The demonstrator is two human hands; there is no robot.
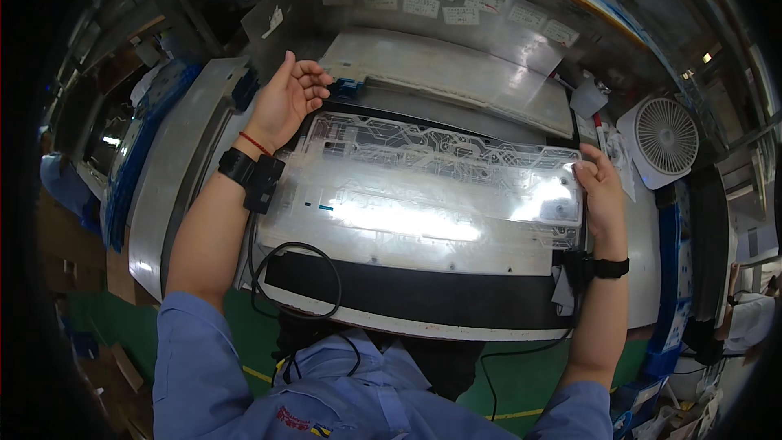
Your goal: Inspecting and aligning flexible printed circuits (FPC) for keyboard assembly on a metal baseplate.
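Note:
A thin transparent film sheet [456, 151] printed with pale circuit-like lines lies over the work surface, glaring brightly where light strikes it. At its right edge my right hand [601, 187] is closed, thumb on top and fingers at the rim, pinching the film. My left hand [289, 102] is raised near the sheet's far left corner. Its fingers are loosely bent and apart, with nothing in them. Beneath the film is a pale, shiny flat sheet or plate [391, 256]; how many layers lie there I cannot tell. A small blue piece [349, 87] sits just right of my left hand.
Behind the film stands a pale flat panel [456, 73]. A white fan [664, 138] and a small whitish container [590, 99] are at the right. A black cable [338, 285] loops over the front left. A dark mat [407, 293] runs along the front edge.

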